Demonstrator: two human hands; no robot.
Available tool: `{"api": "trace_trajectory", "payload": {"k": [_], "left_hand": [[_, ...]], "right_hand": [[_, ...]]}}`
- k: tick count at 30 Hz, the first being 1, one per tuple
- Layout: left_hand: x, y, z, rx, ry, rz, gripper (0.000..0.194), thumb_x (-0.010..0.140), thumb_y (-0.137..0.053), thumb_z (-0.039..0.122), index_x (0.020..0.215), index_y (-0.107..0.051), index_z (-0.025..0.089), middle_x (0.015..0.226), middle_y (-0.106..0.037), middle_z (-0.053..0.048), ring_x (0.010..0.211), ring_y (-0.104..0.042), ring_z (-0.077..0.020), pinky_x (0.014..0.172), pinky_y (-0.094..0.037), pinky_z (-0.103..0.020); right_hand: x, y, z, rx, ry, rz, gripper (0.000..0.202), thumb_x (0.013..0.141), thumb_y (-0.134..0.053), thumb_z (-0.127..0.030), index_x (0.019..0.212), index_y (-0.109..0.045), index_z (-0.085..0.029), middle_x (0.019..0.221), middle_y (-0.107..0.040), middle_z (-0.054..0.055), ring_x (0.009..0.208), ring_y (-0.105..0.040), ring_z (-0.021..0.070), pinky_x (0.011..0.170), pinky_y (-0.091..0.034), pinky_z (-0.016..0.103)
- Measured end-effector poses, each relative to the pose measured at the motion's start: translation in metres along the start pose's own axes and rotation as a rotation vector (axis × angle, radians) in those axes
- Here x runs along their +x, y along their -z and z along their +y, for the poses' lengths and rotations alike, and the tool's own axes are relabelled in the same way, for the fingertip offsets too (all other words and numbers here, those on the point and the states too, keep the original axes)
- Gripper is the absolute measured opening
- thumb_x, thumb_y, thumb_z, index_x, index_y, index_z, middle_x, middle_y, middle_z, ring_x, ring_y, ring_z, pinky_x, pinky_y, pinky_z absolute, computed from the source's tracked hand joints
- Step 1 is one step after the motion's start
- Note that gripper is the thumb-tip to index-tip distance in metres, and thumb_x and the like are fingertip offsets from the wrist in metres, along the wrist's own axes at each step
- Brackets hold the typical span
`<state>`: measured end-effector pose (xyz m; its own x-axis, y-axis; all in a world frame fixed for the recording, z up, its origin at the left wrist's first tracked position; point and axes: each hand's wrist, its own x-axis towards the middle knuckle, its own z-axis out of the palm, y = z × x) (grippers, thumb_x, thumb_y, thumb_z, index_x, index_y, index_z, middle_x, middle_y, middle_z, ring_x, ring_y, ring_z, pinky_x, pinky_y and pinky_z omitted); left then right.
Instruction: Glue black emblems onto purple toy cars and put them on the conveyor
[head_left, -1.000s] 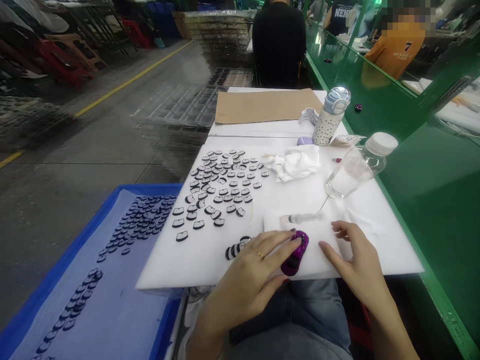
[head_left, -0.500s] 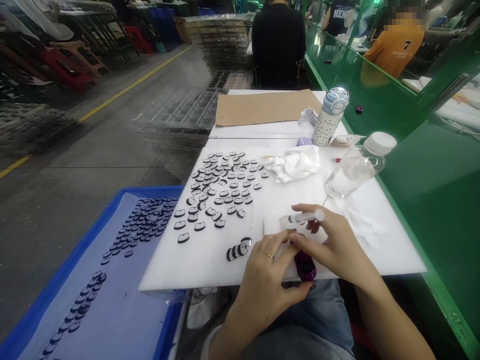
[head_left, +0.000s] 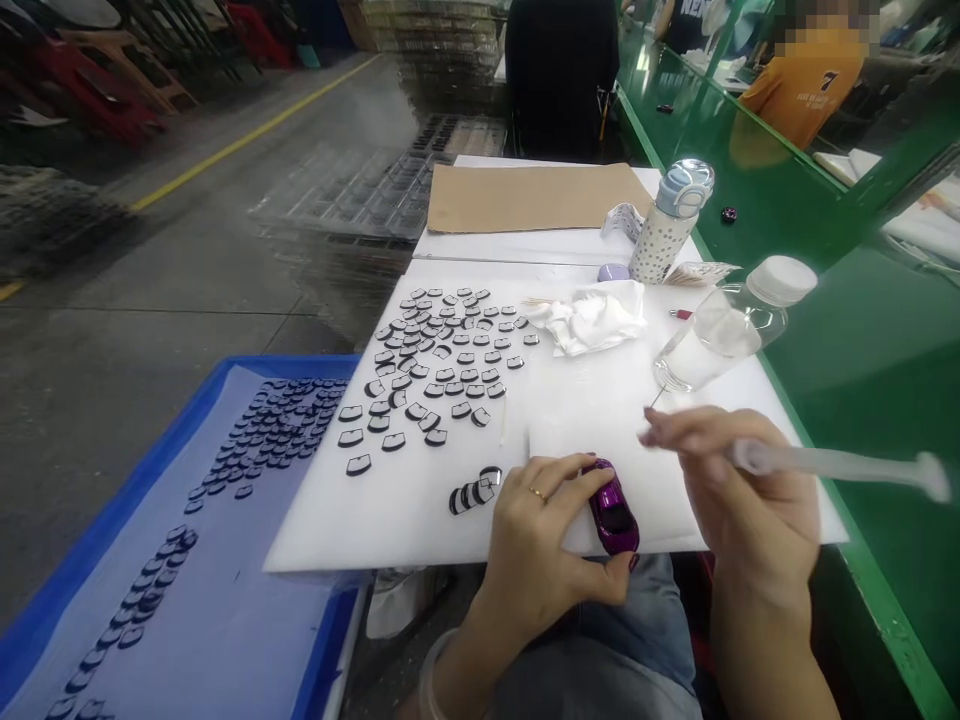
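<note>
Swung syringe (head_left: 832, 463) out toward 3 o'clock, pinched in right hand (head_left: 742, 490); left hand (head_left: 544, 535) fingers closed round purple toy car (head_left: 613, 507); risk: needle jabbing left fingers on return.

A glossy purple toy car (head_left: 614, 508) lies on a white board (head_left: 420, 500) beside a blue tray (head_left: 225, 640).

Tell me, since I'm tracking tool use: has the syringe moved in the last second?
Yes. The syringe left the white board; the right hand holds it toward the green bench.
</note>
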<state>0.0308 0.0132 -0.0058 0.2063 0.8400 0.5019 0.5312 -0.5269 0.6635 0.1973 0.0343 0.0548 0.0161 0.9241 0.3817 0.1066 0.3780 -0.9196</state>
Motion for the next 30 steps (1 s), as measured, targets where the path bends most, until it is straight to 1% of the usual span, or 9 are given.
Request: {"api": "trace_trajectory", "payload": {"k": [2, 5, 7, 9, 11, 14, 17, 24, 30], "left_hand": [[0.001, 0.0, 0.001, -0.021, 0.029, 0.013, 0.049, 0.063, -0.071, 0.031, 0.112, -0.068, 0.023, 0.111, -0.072, -0.008, 0.092, -0.066, -0.0295, 0.079, -0.053, -0.045], [0.002, -0.001, 0.001, -0.037, 0.057, 0.024, 0.048, 0.064, -0.068, 0.03, 0.111, -0.069, 0.024, 0.11, -0.073, -0.007, 0.091, -0.066, -0.0293, 0.08, -0.054, -0.046], [0.001, -0.001, 0.001, -0.038, 0.063, 0.025, 0.047, 0.065, -0.068, 0.031, 0.111, -0.07, 0.024, 0.11, -0.073, -0.007, 0.091, -0.066, -0.0291, 0.081, -0.054, -0.046], [0.001, -0.001, 0.001, -0.036, 0.064, 0.021, 0.046, 0.065, -0.068, 0.032, 0.111, -0.07, 0.024, 0.11, -0.073, -0.006, 0.091, -0.066, -0.0283, 0.081, -0.054, -0.045], [0.0, -0.001, 0.001, -0.039, 0.065, 0.023, 0.046, 0.065, -0.069, 0.032, 0.11, -0.07, 0.022, 0.111, -0.073, -0.007, 0.09, -0.065, -0.0273, 0.081, -0.053, -0.045], [0.0, -0.002, 0.0, -0.033, 0.067, 0.022, 0.045, 0.066, -0.07, 0.034, 0.109, -0.071, 0.023, 0.111, -0.073, -0.007, 0.088, -0.065, -0.027, 0.081, -0.053, -0.044], [0.0, -0.001, 0.0, -0.022, 0.072, 0.007, 0.044, 0.068, -0.071, 0.039, 0.109, -0.072, 0.024, 0.111, -0.073, -0.007, 0.088, -0.065, -0.0278, 0.082, -0.053, -0.044], [0.0, -0.002, 0.0, -0.032, 0.061, 0.019, 0.044, 0.068, -0.072, 0.039, 0.109, -0.072, 0.023, 0.111, -0.073, -0.007, 0.087, -0.065, -0.0271, 0.082, -0.052, -0.044], [0.002, -0.001, 0.003, -0.074, 0.078, 0.025, 0.047, 0.062, -0.073, 0.031, 0.107, -0.072, 0.02, 0.11, -0.073, -0.008, 0.088, -0.065, -0.0269, 0.08, -0.052, -0.044]], "right_hand": [[-0.003, 0.001, -0.005, 0.18, -0.064, -0.016, 0.026, 0.093, -0.062, -0.047, 0.076, -0.056, -0.028, 0.064, -0.051, 0.0, 0.06, -0.055, 0.019, 0.069, -0.055, 0.041], [-0.004, -0.004, -0.006, 0.514, -0.132, -0.177, 0.059, 0.088, -0.059, -0.064, 0.05, -0.036, -0.024, 0.041, -0.025, -0.004, 0.038, -0.031, 0.014, 0.044, -0.039, 0.031], [-0.005, -0.009, -0.002, 0.761, -0.157, -0.212, 0.074, 0.084, -0.053, -0.077, 0.042, -0.025, -0.023, 0.033, -0.01, -0.005, 0.032, -0.018, 0.012, 0.038, -0.027, 0.029], [-0.007, -0.013, 0.003, 0.926, -0.193, -0.176, 0.078, 0.081, -0.045, -0.086, 0.041, -0.021, -0.023, 0.031, -0.004, -0.006, 0.031, -0.01, 0.0108, 0.038, -0.019, 0.029], [-0.009, -0.015, 0.008, 0.965, -0.231, -0.154, 0.079, 0.08, -0.036, -0.09, 0.042, -0.02, -0.022, 0.032, -0.005, -0.005, 0.033, -0.008, 0.0103, 0.038, -0.017, 0.03], [-0.01, -0.015, 0.012, 0.944, -0.23, -0.175, 0.078, 0.079, -0.024, -0.092, 0.044, -0.022, -0.022, 0.034, -0.007, -0.005, 0.034, -0.009, 0.0102, 0.039, -0.018, 0.03], [-0.009, -0.016, 0.012, 0.932, -0.22, -0.185, 0.079, 0.077, -0.018, -0.094, 0.044, -0.023, -0.023, 0.033, -0.007, -0.005, 0.032, -0.008, 0.0102, 0.038, -0.017, 0.03], [-0.008, -0.017, 0.006, 0.94, -0.205, -0.221, 0.074, 0.085, -0.033, -0.085, 0.048, -0.026, -0.021, 0.035, -0.007, -0.006, 0.035, -0.01, 0.0096, 0.04, -0.017, 0.029], [-0.011, -0.012, 0.011, 0.953, -0.194, -0.29, 0.07, 0.082, -0.046, -0.079, 0.048, -0.029, -0.021, 0.038, -0.014, -0.006, 0.039, -0.016, 0.009, 0.045, -0.019, 0.029]]}}
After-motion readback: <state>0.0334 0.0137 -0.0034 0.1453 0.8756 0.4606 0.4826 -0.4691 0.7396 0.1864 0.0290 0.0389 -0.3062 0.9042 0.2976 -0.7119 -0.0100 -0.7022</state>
